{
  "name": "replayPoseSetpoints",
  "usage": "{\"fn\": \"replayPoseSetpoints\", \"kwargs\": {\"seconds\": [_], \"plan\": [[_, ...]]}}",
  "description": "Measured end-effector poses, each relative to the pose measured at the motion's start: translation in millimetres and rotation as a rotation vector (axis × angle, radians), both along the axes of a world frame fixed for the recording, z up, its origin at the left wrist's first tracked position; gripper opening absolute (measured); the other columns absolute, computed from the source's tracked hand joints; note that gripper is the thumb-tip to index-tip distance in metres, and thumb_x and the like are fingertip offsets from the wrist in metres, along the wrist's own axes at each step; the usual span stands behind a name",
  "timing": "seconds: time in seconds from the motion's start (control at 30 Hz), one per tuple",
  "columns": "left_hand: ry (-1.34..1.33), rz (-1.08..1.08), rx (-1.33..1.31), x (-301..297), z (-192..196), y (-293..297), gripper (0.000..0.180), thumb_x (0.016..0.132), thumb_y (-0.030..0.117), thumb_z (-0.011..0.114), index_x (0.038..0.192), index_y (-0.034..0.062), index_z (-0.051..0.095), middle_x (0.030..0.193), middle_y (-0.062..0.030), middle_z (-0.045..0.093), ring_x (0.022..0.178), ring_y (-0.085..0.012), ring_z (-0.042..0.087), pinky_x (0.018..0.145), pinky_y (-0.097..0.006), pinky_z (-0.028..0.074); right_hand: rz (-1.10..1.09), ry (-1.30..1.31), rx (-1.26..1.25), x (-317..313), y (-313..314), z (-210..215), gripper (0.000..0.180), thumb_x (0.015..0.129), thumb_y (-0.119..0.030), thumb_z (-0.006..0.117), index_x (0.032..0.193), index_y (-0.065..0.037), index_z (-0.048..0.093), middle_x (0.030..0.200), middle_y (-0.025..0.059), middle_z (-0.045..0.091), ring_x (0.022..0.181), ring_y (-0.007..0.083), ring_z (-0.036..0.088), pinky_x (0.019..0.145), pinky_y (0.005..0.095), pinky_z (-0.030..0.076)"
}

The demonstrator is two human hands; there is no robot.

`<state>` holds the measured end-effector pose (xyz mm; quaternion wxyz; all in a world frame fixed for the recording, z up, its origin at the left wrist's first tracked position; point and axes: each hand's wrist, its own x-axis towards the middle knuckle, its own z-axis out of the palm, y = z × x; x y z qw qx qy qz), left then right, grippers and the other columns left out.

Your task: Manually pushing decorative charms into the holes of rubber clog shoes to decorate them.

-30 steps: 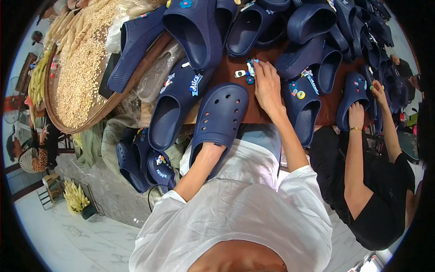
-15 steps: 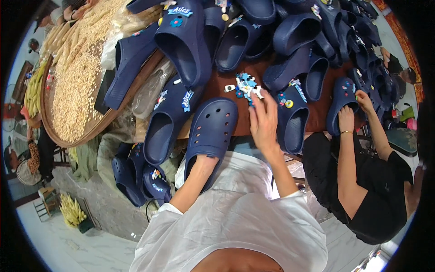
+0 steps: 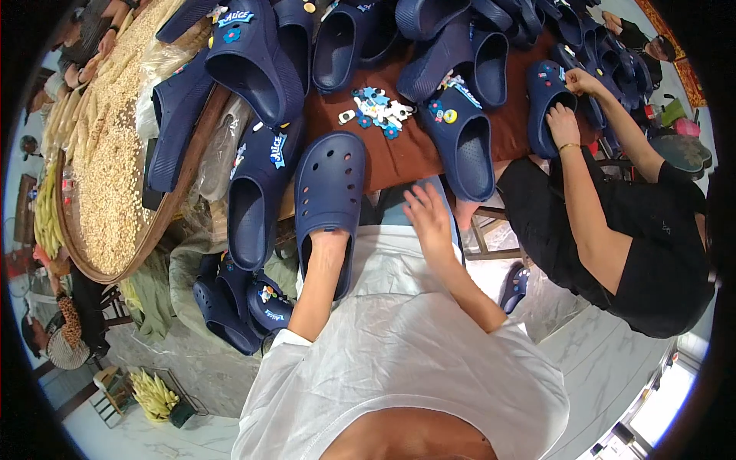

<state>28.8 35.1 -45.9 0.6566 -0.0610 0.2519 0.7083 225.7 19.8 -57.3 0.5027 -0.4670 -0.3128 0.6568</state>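
Observation:
My left hand [image 3: 330, 244] is pushed into the heel opening of a navy clog [image 3: 331, 180] with bare holes in its upper, holding it at the table's front edge. Its fingers are hidden inside. My right hand [image 3: 431, 218] hovers over my lap, right of that clog, with fingers spread and nothing visible in them. Beyond it on the brown cloth [image 3: 383, 165] lies a small heap of shoe charms [image 3: 376, 113], white, blue and flower-shaped. A decorated clog [image 3: 469, 149] sits right of the heap. Another decorated clog [image 3: 253, 203] stands left of the one I hold.
Many navy clogs [image 3: 337, 54] crowd the table's far side. At left stands a wide round tray [image 3: 115, 272] of pale kernels. Several clogs [image 3: 222, 307] hang low at left. On my right, a person in black [image 3: 594, 253] handles a clog [image 3: 543, 115].
My right hand has drawn back from the charm heap toward my lap, its fingers spreading. My left hand stays inside the clog. The whole view has shifted slightly.

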Motion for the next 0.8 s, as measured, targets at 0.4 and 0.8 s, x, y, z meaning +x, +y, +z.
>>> {"fn": "replayPoseSetpoints", "kwargs": {"seconds": [0.4, 0.8], "plan": [[0.449, -0.238, 0.046, 5, -9, -9, 0.047, 0.101, 0.028, 0.028, 0.143, 0.0074, 0.035, 0.149, -0.0104, 0.035, 0.136, -0.0258, 0.035, 0.114, -0.042, 0.025, -0.62, 0.803, -0.573, 89, 39, -126, 0.028, 0.096, -0.011, 0.045, 0.12, 0.001, 0.043, 0.12, 0.0189, 0.05, 0.121, 0.0339, 0.047, 0.107, 0.0502, 0.039], [0.921, -0.359, 0.089, -5, -22, -4, 0.047, 0.101, 0.025, 0.028, 0.143, 0.0063, 0.033, 0.149, -0.0105, 0.034, 0.136, -0.025, 0.034, 0.115, -0.04, 0.024, -0.448, 0.744, -0.722, 80, 38, -124, 0.029, 0.097, -0.013, 0.047, 0.124, -0.003, 0.046, 0.122, 0.0151, 0.048, 0.117, 0.0274, 0.05, 0.102, 0.0454, 0.043]]}}
